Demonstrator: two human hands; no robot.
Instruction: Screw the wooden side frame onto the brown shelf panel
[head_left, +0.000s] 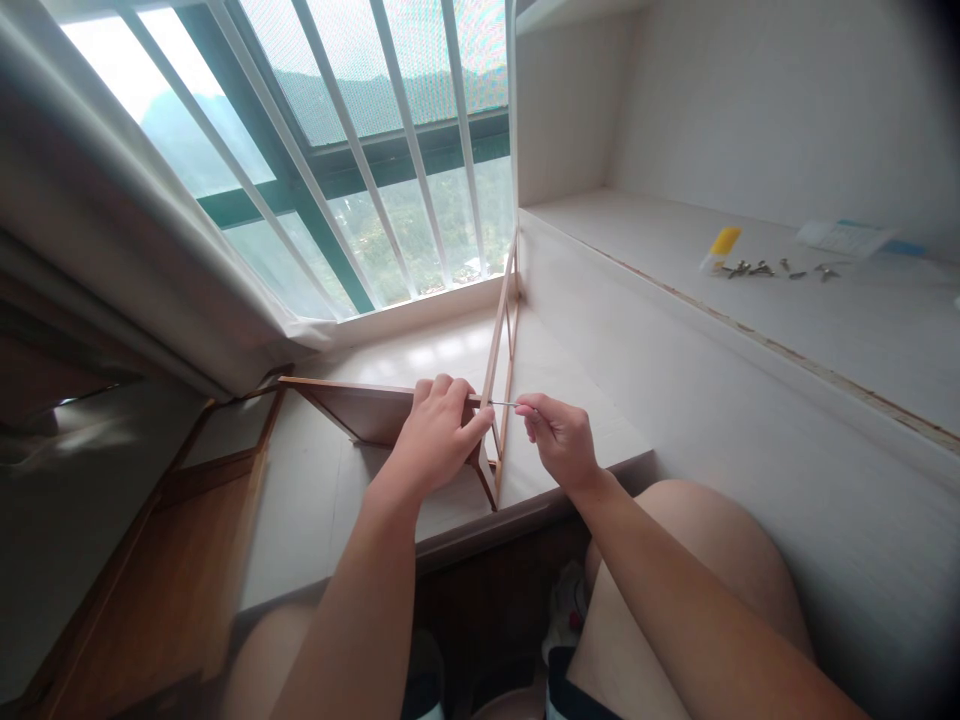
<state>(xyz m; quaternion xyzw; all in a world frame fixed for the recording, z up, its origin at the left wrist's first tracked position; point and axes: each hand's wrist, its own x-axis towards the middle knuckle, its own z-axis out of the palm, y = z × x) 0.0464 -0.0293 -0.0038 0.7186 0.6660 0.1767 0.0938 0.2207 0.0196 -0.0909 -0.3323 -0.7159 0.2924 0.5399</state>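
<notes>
My left hand [439, 440] is closed over the near corner of a brown wooden panel [360, 408], where it meets a slim wooden ladder-like side frame [496, 352]. Fingers lie on top, and the thumb rests by the joint. Pinched in my right hand [559, 437] is a thin metal rod [504, 403], like a hex key. It runs level to the left, with its tip at the side frame near my left thumb. My fingers hide the end they hold. The wooden pieces stand on a pale ledge [555, 400].
On the raised shelf [675, 270] at right lie several small metal screws [757, 268], a small yellow-topped item [724, 243] and a clear plastic bag [847, 238]. A barred window [420, 150] stands behind, with a curtain [150, 200] at left. My knees are below the ledge's front edge.
</notes>
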